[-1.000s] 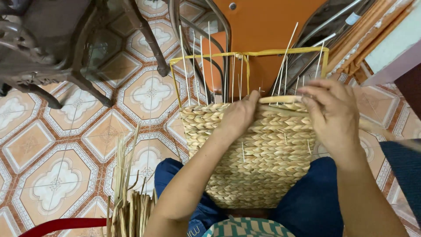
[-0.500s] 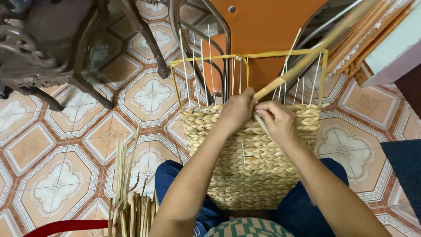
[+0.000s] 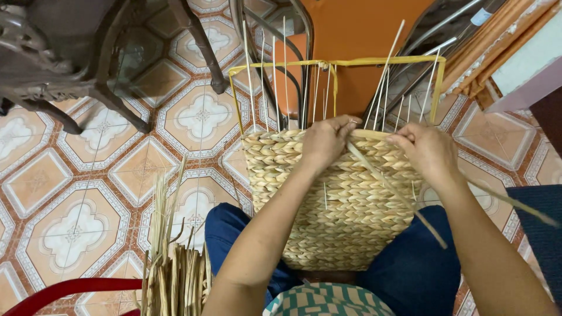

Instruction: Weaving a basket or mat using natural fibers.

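Head view looks straight down at a half-woven basket [image 3: 339, 199] of pale braided straw, resting on the person's lap between legs in blue trousers [image 3: 418, 266]. Its woven wall reaches up to the hands; above that, thin white upright stakes [image 3: 285, 82] stand bare inside a yellow rectangular frame [image 3: 333, 63] at the top.

The left hand [image 3: 325, 140] sits on the basket's upper woven edge, its grip curled together and pressing on the top row near the stakes. The right hand [image 3: 427, 149] is just beside it on the same edge, its grip pinched on a long straw strand [image 3: 398, 196] that runs slantwise down across the basket's front toward the right knee. Another strand [image 3: 515, 203] trails off past the right forearm.

On the patterned tile floor [image 3: 70, 193] at lower left stands a bundle of loose straw stalks [image 3: 172, 263], near a red curved rim [image 3: 64, 289]. Behind the basket are an orange chair [image 3: 351, 35] with metal legs and, upper left, dark furniture legs [image 3: 111, 93].
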